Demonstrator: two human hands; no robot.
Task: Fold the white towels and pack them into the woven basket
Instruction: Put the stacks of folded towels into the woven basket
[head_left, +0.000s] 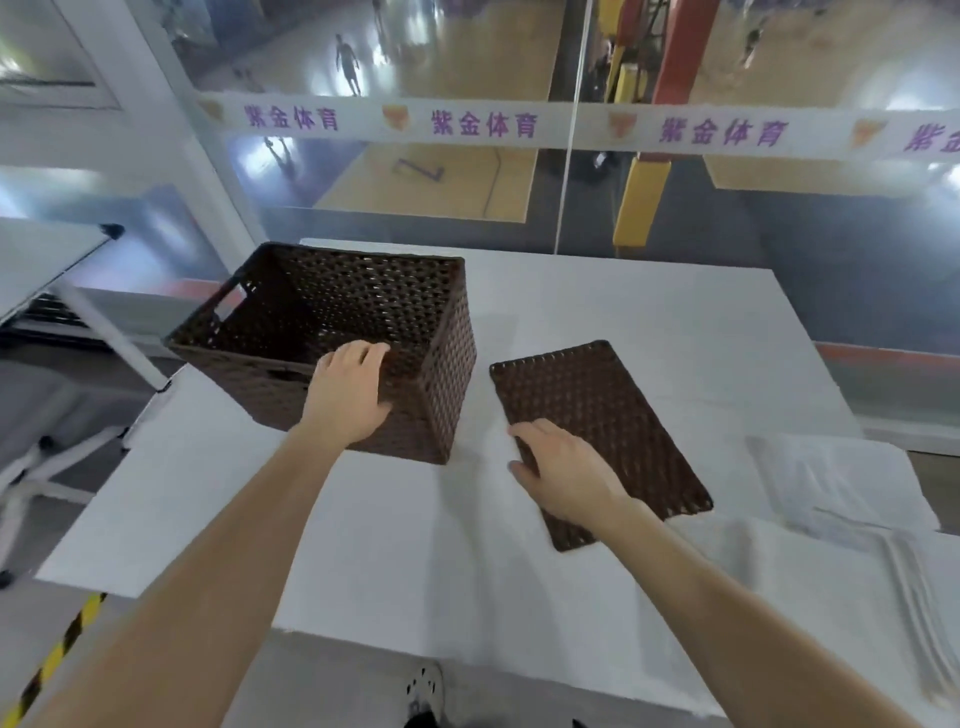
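Gripping woven basket rim with left hand, right hand curled over lid edge, white towels further right

Bench carries a white covering. Behind it, a glass wall overlooks a wooden sports court with glare patches. A white banner strip with purple characters crosses the glass. A white folding table stands to the left. Black-and-yellow hazard tape marks the grey floor.
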